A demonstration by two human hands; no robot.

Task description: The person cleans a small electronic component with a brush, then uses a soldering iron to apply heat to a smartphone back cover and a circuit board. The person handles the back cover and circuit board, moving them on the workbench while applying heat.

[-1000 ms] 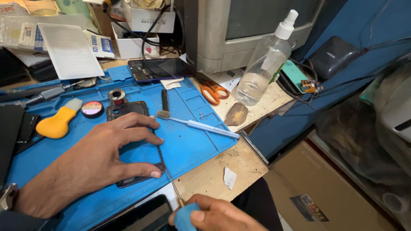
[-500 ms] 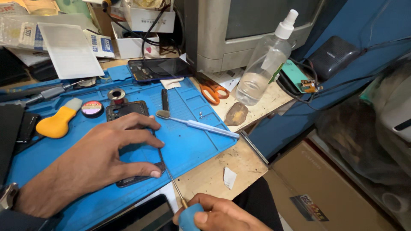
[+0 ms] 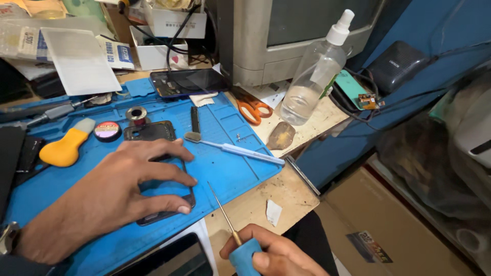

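My left hand (image 3: 110, 197) lies flat on a dark phone frame (image 3: 169, 202) and presses it onto the blue work mat (image 3: 230, 158). My right hand (image 3: 279, 255) at the bottom edge grips a blue-handled screwdriver (image 3: 240, 250). Its thin metal shaft points up-left, with the tip just right of the phone frame. A white brush (image 3: 235, 149) lies on the mat beyond the tip.
Orange scissors (image 3: 251, 107), a clear spray bottle (image 3: 312, 76) and a second phone (image 3: 189, 82) lie further back, in front of a grey monitor (image 3: 286, 36). A yellow pry tool (image 3: 64, 148), a small round tin (image 3: 107, 131) and a tape roll (image 3: 136, 113) sit on the mat's left.
My right hand has risen into view from the bottom edge and brought the screwdriver tip toward the phone frame. The left hand has stayed put.
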